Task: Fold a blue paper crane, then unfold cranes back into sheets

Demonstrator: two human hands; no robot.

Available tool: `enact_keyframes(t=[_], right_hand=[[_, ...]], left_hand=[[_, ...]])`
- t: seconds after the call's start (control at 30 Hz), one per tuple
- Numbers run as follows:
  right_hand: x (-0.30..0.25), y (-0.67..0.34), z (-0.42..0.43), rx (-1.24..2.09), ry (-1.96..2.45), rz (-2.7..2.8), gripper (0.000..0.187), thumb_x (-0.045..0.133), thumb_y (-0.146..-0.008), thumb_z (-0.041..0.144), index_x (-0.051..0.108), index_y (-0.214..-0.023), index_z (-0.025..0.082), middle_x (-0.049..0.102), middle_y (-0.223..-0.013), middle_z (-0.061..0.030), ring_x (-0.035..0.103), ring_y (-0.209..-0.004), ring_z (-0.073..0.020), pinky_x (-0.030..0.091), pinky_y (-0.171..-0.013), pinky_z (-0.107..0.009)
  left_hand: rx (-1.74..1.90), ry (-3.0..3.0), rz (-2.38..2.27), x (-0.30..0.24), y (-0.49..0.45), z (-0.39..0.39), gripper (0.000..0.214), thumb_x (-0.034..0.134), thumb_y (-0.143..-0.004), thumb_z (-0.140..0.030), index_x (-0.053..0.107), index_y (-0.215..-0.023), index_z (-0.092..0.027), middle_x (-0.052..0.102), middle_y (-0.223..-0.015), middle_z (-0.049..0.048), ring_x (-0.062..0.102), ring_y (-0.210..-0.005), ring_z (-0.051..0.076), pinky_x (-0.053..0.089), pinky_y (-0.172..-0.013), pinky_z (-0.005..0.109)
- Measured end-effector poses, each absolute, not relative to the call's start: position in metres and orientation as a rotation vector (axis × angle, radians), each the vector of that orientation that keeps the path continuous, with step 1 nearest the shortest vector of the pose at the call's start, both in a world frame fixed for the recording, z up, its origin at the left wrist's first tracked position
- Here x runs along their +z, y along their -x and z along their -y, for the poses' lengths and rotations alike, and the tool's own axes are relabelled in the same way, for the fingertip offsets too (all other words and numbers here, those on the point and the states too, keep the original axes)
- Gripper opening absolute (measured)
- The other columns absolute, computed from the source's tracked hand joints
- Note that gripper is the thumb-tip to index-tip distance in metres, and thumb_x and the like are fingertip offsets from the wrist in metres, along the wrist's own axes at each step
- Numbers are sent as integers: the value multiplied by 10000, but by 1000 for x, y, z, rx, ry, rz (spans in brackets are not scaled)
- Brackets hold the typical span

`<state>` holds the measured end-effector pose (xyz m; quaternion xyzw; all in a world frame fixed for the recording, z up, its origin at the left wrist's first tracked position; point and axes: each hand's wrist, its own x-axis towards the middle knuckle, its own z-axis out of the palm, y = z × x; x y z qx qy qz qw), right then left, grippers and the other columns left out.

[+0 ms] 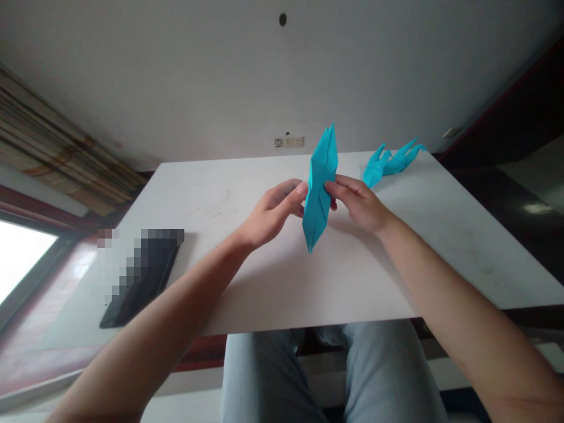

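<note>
A long, narrow folded piece of turquoise paper (pixel 320 187) is held upright above the white table (pixel 247 276), pointed at both ends. My left hand (pixel 273 212) pinches its left edge between thumb and fingers. My right hand (pixel 359 202) pinches its right edge at about the same height. Both hands are closed on the paper and hover above the tabletop. A second folded turquoise paper figure (pixel 390 162) lies on the table at the far right, just beyond my right hand, untouched.
A black flat case (pixel 141 282), partly pixelated, lies on the table at the left near its front edge. A wall with sockets (pixel 288 142) stands behind the table. A curtain and window are at the left. My knees show below the table's front edge.
</note>
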<state>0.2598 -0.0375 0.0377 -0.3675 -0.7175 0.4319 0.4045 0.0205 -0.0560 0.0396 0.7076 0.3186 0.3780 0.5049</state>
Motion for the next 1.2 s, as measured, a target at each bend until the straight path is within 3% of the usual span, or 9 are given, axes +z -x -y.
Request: enact_keyframes(t=[0.17, 0.27, 0.5, 0.63, 0.8, 0.9, 1.03, 1.2], right_hand=[[33, -257, 38, 1103, 826, 1838, 590, 683, -1064, 767, 622, -788, 249, 564, -751, 11, 523, -740, -183, 454, -731, -339], [29, -255, 40, 1084, 793, 1868, 604, 662, -1084, 764, 600, -784, 244, 534, -731, 19, 489, -710, -167, 425, -698, -331], [24, -255, 42, 1063, 788, 1869, 564, 642, -1122, 711, 569, -803, 252, 505, -736, 28, 464, -705, -164, 390, -676, -332], [25, -254, 42, 1028, 768, 1871, 549, 662, -1119, 686, 577, -800, 248, 505, -747, 33, 464, -719, -162, 394, -703, -334], [27, -251, 41, 958, 817, 1847, 596, 691, -1083, 735, 567, -764, 247, 504, -718, 35, 448, -705, -162, 381, -696, -342], [27, -251, 41, 921, 869, 1810, 665, 657, -1079, 783, 528, -706, 249, 505, -698, 23, 455, -696, -166, 396, -700, -353], [27, -253, 40, 963, 866, 1743, 685, 626, -1079, 816, 577, -704, 245, 545, -712, 9, 503, -716, -171, 448, -744, -354], [22, -255, 38, 1155, 911, 1740, 548, 975, -825, 737, 751, -873, 240, 702, -838, 5, 582, -769, -170, 486, -740, -333]], left_hand=[[1014, -1555, -646, 30, -25, 48, 580, 850, -972, -738, 722, -1070, -181, 881, -1087, 133, 858, -1069, 287, 674, -922, 393], [1035, -1492, -625, 22, -27, 46, 549, 926, -934, -667, 741, -1038, -160, 885, -1050, 133, 863, -1009, 271, 674, -903, 378], [898, -1605, -839, 27, -20, 48, 587, 861, -955, -726, 856, -939, -140, 875, -927, 108, 790, -830, 205, 608, -739, 291], [852, -1622, -822, 29, -19, 49, 545, 907, -921, -681, 895, -1021, -145, 880, -971, 104, 776, -839, 204, 599, -729, 281], [835, -1613, -791, 30, -21, 50, 441, 947, -900, -574, 881, -1008, -151, 843, -916, 65, 707, -784, 167, 560, -713, 264], [791, -1643, -770, 34, -21, 51, 426, 932, -911, -563, 855, -953, -146, 787, -839, 43, 649, -738, 150, 525, -683, 263], [733, -1673, -726, 37, -19, 52, 421, 892, -943, -568, 834, -972, -152, 778, -882, 44, 635, -755, 146, 526, -699, 270], [699, -1695, -752, 35, -18, 52, 466, 856, -954, -606, 784, -898, -149, 690, -762, 17, 564, -682, 129, 451, -635, 262]])
